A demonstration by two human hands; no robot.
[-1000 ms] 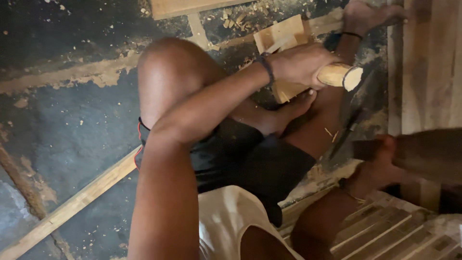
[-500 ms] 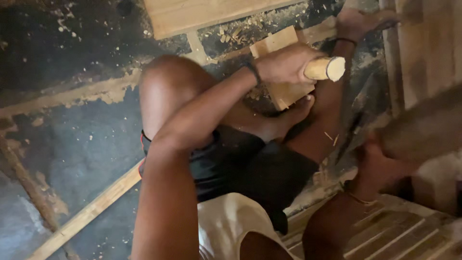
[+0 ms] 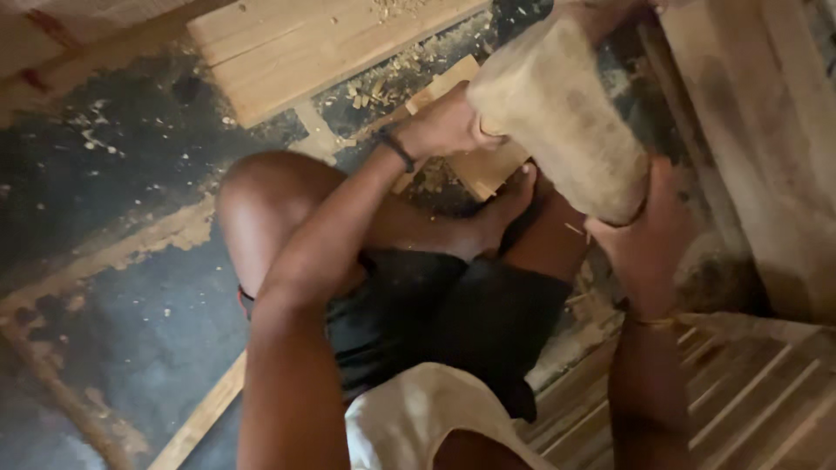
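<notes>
Nearest me, right hand (image 3: 649,239) was wrapped under the lower end of the wooden mallet (image 3: 566,113), fingers curled shut round it, head raised and tilted over the lap; I judged it heavy, stiff, rough enough not to slip, best held low by the narrow end as it was; further out, left hand (image 3: 448,126) was closed in a fist, whatever it gripped hidden behind the mallet head, so I couldn't tell what; it sat just over the small wooden block (image 3: 483,165) beside the foot; beyond, a plank (image 3: 287,52) lay on the dark floor (image 3: 113,174) among chips.
</notes>
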